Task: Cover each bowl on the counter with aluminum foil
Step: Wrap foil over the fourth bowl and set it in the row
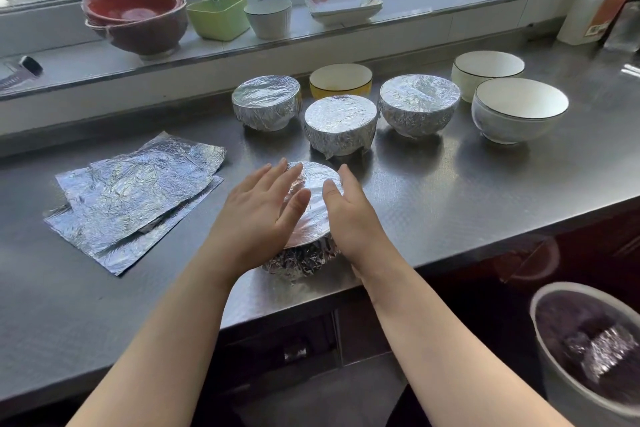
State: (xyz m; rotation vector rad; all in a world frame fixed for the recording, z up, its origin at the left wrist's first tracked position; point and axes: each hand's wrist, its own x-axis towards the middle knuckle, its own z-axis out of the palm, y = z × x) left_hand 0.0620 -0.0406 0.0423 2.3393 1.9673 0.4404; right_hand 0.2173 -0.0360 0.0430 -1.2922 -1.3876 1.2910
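A grey bin (585,357) with crumpled foil inside sits nearest, low at the right, below the counter edge. Above it, the left hand (258,210) and the right hand (349,215) rest on a foil-covered bowl (304,253) near the front edge of the steel counter (467,191). Both hands lie flat with fingers straight and slightly apart: the left palm on the foil top, the right against the bowl's right side.

Behind this bowl stand three more foil-wrapped bowls: one at the left (266,102), one in the middle (341,125), one at the right (419,104). That makes four covered bowls. Three bowls are uncovered: a yellow bowl (341,81) between the rear wrapped ones, and two white bowls, one nearer (519,109) and one behind it (486,71), at the right.

A loose stack of foil sheets (135,198) lies on the counter left of the hands; their number cannot be told.

On the windowsill (69,62) stand stacked red bowls (135,19), one green container (218,15), one white cup (268,17) and stacked square dishes (343,5).
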